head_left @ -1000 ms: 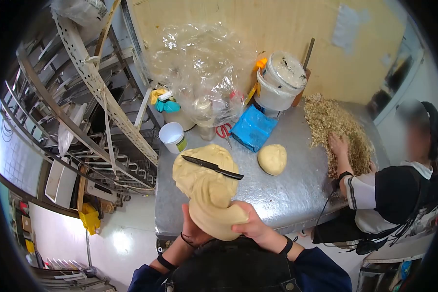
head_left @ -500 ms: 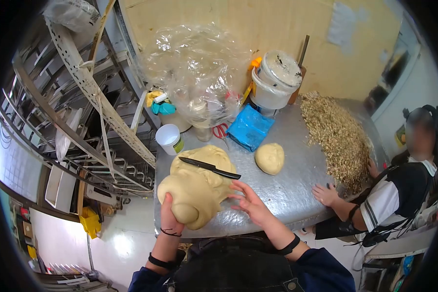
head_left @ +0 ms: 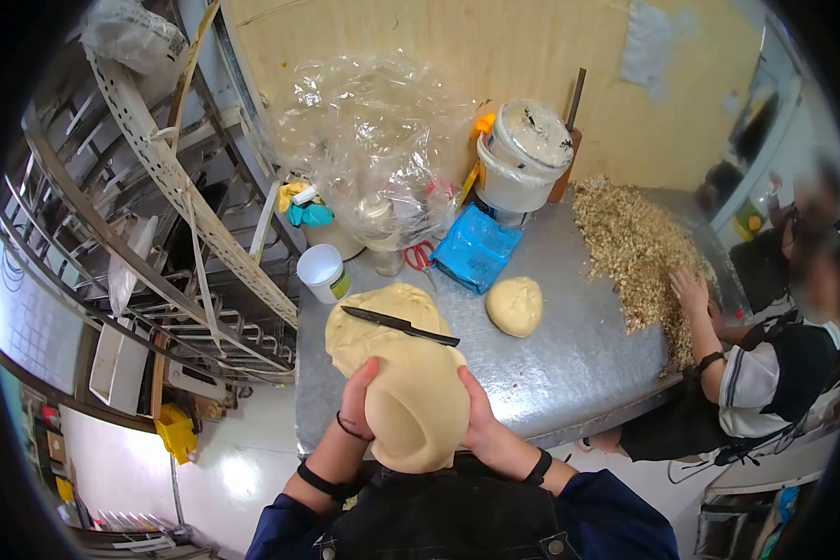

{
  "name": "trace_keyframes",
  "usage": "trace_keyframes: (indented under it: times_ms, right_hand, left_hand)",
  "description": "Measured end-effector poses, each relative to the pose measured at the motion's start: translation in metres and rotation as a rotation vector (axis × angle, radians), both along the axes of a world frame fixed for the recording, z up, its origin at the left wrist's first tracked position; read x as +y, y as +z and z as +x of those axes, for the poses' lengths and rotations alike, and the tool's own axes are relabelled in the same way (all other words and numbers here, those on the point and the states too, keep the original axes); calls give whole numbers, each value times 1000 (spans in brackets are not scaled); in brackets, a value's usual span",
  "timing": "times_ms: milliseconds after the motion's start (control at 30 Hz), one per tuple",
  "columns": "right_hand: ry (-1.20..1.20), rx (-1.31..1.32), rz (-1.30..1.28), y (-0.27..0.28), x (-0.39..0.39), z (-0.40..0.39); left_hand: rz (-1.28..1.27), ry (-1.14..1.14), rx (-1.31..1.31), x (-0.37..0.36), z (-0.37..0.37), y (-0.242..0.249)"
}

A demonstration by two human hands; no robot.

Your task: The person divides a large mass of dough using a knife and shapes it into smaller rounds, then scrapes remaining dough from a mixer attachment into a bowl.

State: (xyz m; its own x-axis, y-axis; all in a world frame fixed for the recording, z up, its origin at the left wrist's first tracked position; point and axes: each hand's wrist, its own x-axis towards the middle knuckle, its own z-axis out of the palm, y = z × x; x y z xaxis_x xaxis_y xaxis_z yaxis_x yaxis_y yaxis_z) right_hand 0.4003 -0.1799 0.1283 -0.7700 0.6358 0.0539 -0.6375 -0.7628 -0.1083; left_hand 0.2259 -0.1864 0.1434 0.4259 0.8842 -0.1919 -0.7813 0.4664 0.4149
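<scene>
Between my two hands is a large smooth lump of dough, held near the table's front edge with a fold in its lower side. My left hand presses its left side, and my right hand grips the right side. Just behind it lies more pale dough on the table; whether the two are joined is hidden. A black knife rests across that rear dough. To the right sits a small round dough ball, apart from both hands.
The metal table also carries a white cup, red scissors, a blue packet, white buckets, clear plastic sheeting and a crumbly heap. A co-worker's hand touches the heap. A rack stands left.
My right hand has closed onto the dough's right side. The held lump has moved right and toward me. The co-worker's hand has gone from the table edge to the heap.
</scene>
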Motion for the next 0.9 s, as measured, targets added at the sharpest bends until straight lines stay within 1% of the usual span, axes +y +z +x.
trace_keyframes:
  times_ms: [33, 67, 100, 133, 167, 200, 233, 267, 300, 333, 367, 400, 433, 467, 500, 567, 600, 633, 700, 733, 800, 833, 900]
  right_hand:
    - [10, 364, -20, -4, -3, -2]
    - [1, 402, -119, -7, -7, -2]
    - [-1, 404, -118, -5, -9, -1]
    - [-44, 341, -72, 0, -11, 1]
    - [-86, 277, -26, 6, -12, 4]
    - [-84, 278, -23, 10, -13, 9]
    - [-211, 83, 61, 15, -14, 16]
    - [-338, -112, 147, 21, -14, 21]
    - [-340, -107, 152, 30, -13, 26]
    - [-378, -112, 232, 40, -13, 32]
    - [-417, -120, 308, 46, -14, 35]
    - [-421, -123, 305, 50, -16, 35]
    - [-408, -233, 385, 53, -19, 35]
    - [-390, -343, 465, 54, -21, 33]
    - [-383, -348, 464, 50, -25, 30]
    - [-259, -478, 608, 39, -33, 22]
    - [-213, -437, 571, 45, -33, 18]
    - [-214, -437, 570, 45, -30, 17]
    - [-72, -276, 508, 41, -27, 17]
    - [-68, -277, 505, 40, -27, 15]
    - [-110, -251, 391, 40, -24, 8]
    - [-109, -250, 395, 38, -20, 7]
    - [-116, -252, 273, 31, -10, 5]
  left_hand:
    - [-29, 19, 2, 6, -1, -1]
    - [-29, 18, 5, 10, -2, 0]
    - [58, 29, 255, 14, -2, 0]
    - [149, 40, 506, 17, -3, 0]
    - [155, 40, 507, 20, -3, -4]
    - [296, 48, 655, 23, -3, -6]
    - [434, 58, 804, 22, -4, -7]
    - [436, 61, 807, 15, -7, -5]
    - [314, 41, 723, 5, -8, 9]
    - [192, 17, 637, -5, -7, 20]
    - [193, 11, 638, -14, -3, 25]
    - [405, 38, 531, -24, 6, 28]
    - [610, 69, 418, -31, 15, 29]
    - [607, 126, 500, -31, 26, 32]
    - [602, 131, 497, -34, 24, 25]
    - [576, -7, 487, -36, 15, 8]
    - [570, 61, 440, -40, 19, 21]
    - [570, 60, 440, -41, 20, 17]
    - [506, 169, 361, -49, 21, 5]
    - [502, 172, 360, -52, 20, 4]
    - [370, 247, 341, -54, 17, 8]
    - [373, 249, 341, -54, 15, 9]
    - [321, 227, 325, -54, 12, 10]
